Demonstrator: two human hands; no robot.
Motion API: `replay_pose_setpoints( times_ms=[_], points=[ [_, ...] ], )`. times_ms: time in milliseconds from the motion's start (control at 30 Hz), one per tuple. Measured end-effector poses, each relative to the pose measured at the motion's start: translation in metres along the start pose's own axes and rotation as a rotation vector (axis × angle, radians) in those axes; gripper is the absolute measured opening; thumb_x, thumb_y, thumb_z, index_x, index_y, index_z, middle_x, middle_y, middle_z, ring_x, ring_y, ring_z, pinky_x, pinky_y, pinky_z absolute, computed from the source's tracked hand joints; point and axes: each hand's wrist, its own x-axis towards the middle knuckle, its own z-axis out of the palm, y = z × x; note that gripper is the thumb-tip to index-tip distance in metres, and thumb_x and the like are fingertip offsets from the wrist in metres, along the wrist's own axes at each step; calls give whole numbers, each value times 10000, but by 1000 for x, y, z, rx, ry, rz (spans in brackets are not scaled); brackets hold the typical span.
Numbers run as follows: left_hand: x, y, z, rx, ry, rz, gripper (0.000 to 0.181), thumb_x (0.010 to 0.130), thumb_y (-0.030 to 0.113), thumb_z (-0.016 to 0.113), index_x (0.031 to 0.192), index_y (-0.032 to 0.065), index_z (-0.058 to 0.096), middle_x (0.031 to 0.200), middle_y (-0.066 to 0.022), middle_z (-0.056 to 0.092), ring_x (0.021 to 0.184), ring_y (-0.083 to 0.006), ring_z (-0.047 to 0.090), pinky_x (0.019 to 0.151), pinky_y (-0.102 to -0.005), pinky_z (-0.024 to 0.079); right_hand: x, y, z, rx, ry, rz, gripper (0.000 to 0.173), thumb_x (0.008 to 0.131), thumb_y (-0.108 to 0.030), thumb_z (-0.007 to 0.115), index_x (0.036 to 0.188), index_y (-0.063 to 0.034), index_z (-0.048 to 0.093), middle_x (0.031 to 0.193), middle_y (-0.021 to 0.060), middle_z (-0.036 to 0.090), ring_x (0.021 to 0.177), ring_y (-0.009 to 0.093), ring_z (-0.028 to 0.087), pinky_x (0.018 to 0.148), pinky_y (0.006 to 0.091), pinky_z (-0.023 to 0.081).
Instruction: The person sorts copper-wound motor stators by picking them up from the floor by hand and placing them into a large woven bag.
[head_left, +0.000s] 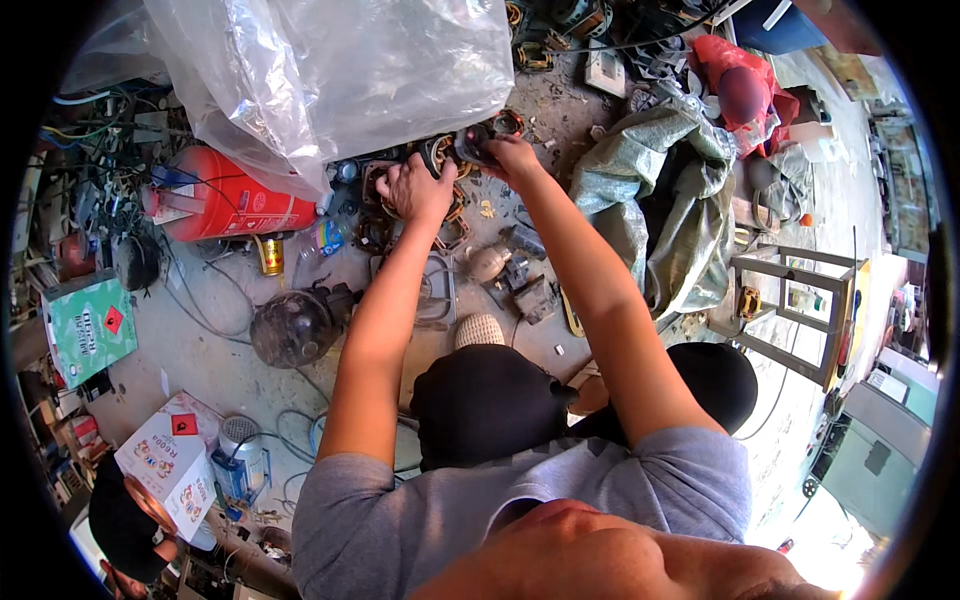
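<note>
Both my arms reach forward to a pile of motor parts on the dirty floor, beside a large clear plastic sheet (390, 67). My left hand (418, 187) lies over the pile, fingers spread around a dark ring-shaped part (438, 154) with copper-coloured windings; whether it grips the part is hidden. My right hand (511, 159) holds a dark rounded part (474, 142) between thumb and fingers, just right of that ring. Another ring with copper-coloured windings (508, 122) lies beyond my right hand. Metal frames (452, 236) lie below my left hand.
A red cylinder (240, 199) and a black compressor (292, 330) lie to the left. Woven sacks (622, 165) are heaped to the right, near a wooden stool frame (795, 300). Gas boxes (169, 465) stand at lower left, where another person (124, 517) is partly visible. Cables cross the floor.
</note>
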Motion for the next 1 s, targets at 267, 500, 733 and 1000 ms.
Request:
replay_pose_setpoints(
  times_ms=[267, 500, 733, 1000],
  points=[
    [-5, 9, -15, -62, 81, 216, 448, 825, 456, 626, 949, 27, 654, 933, -119, 684, 1047, -249, 535, 1005, -468, 216, -33, 47, -12, 132, -75, -366, 136, 914, -119, 607, 1043, -75, 594, 889, 11, 627, 743, 98, 589, 599, 280, 496],
    [-10, 68, -70, -119, 162, 555, 489, 704, 505, 732, 881, 52, 684, 834, -66, 667, 974, -227, 555, 1022, -532, 242, -93, 39, -36, 463, -3, -455, 501, 831, 71, 545, 1268, -107, 377, 991, 30, 588, 727, 99, 575, 470, 214, 441],
    [-16, 181, -93, -771, -438, 721, 548, 847, 446, 653, 1230, 63, 567, 1081, -143, 640, 1007, -266, 588, 937, -383, 419, -116, 43, -155, 893, -202, -348, 457, 925, -432, 515, 1248, -110, 532, 1156, 98, 621, 1035, 258, 624, 854, 445, 536],
    [-51, 206, 84, -686, -625, 258, 838, 775, 486, 697, 1392, 46, 339, 1185, -270, 566, 1122, -419, 540, 924, -413, 441, -101, 26, -280, 1177, -353, -430, 437, 969, -358, 400, 1320, -116, 496, 1327, 155, 523, 1199, 320, 525, 964, 514, 465]
  ],
)
